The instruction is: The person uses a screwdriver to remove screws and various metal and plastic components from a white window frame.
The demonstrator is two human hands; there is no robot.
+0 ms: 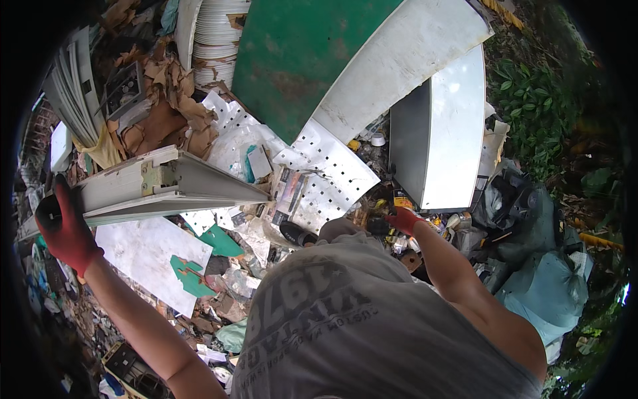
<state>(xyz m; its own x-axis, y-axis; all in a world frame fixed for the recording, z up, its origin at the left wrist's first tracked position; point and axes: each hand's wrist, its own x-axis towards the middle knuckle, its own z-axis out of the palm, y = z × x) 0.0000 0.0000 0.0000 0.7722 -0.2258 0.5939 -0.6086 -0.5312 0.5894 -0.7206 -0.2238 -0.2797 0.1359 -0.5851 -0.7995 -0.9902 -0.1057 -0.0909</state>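
Head view: L hand (66, 236) gripping long, off-white, angular metal-looking frame (119, 191); R hand (403, 220) down nr mixed scrap.
L hand, in red-&-black glove, is closed round frame's outer end at far L; frame lies approx. level, narrow end twd ctr, above a flat, dirty-white rectangular sheet (143, 249). R hand, also red-gloved, is just below/L of a white box-like panel's (455, 126) lower edge; fingers partly hidden, can't tell if open or holding anything. Beyond: big flat green panel (289, 60), white sheet w/ black squares (339, 176). Far R: pale-blue plastic bag (545, 292).
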